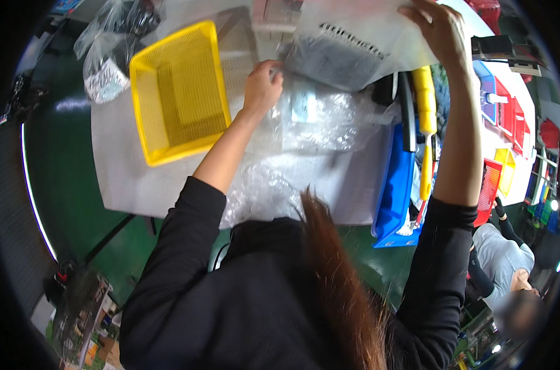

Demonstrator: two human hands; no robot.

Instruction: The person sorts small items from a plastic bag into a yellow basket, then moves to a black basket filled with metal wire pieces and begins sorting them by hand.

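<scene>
A frosted plastic bag [384,31] with dark lettering is raised over the far side of the table. Something dark and flat [332,61] lies inside its lower part. High at the right, my right hand [440,28] grips the bag's edge, its fingers bent over the plastic. My left hand [262,89] is closed at the bag's lower left, thumb and forefinger curled together; what they pinch is too small to make out. Under and in front of the bag lie clear plastic bags [329,123], one with a pale label inside.
Left of my left hand stands a yellow mesh basket [141,111]; beyond it hangs a filled clear bag [104,68]. A blue bin [391,197] and a yellow-handled tool [425,98] are by my right forearm. Another person [505,253] works at the right near red baskets [489,185].
</scene>
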